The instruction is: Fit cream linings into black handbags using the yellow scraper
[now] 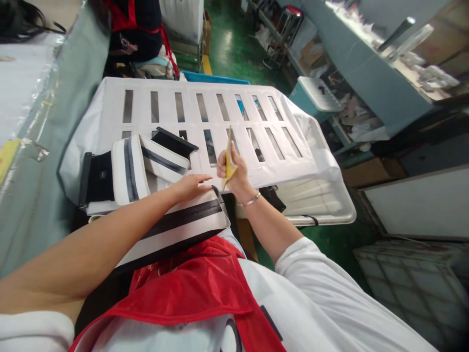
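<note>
My left hand (192,187) lies on the upper edge of a white bag-like piece (190,230) with a wide black stripe, which rests on my lap. Its fingers are stretched out, pointing right. My right hand (236,171) is closed around a thin, folded yellow piece (229,166), held upright just right of the white piece; I cannot tell whether it is cloth or sheet. Beyond my left forearm, another white piece with black stripes (124,171) lies on the slotted white table (164,128), along with black flat parts (175,143).
A pale plastic tub (330,195) stands under the table's right side. Behind it is a teal bin with a white lid (318,95). A person in dark clothing with red straps (139,34) sits beyond the table. A grey-green covered surface (44,171) runs along the left.
</note>
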